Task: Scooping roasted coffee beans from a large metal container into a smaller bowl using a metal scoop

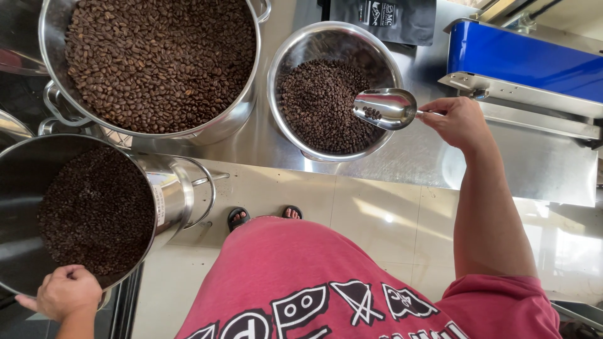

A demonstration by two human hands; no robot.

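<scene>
Looking down from my head camera, my right hand pinches the thin handle of a shiny metal scoop, fingers pressed together around it. The scoop hangs over the near rim of a steel bowl half full of dark coffee beans; only a few beans lie in the scoop. I judge the scoop light, stiff and a little slippery, best held at the handle's end. My left hand curls its fingers over the near rim of a tall steel pot, also holding dark beans. That pot looks heavy and smooth, so its side handles would give the surer hold. A bigger pot of lighter beans stands behind.
</scene>
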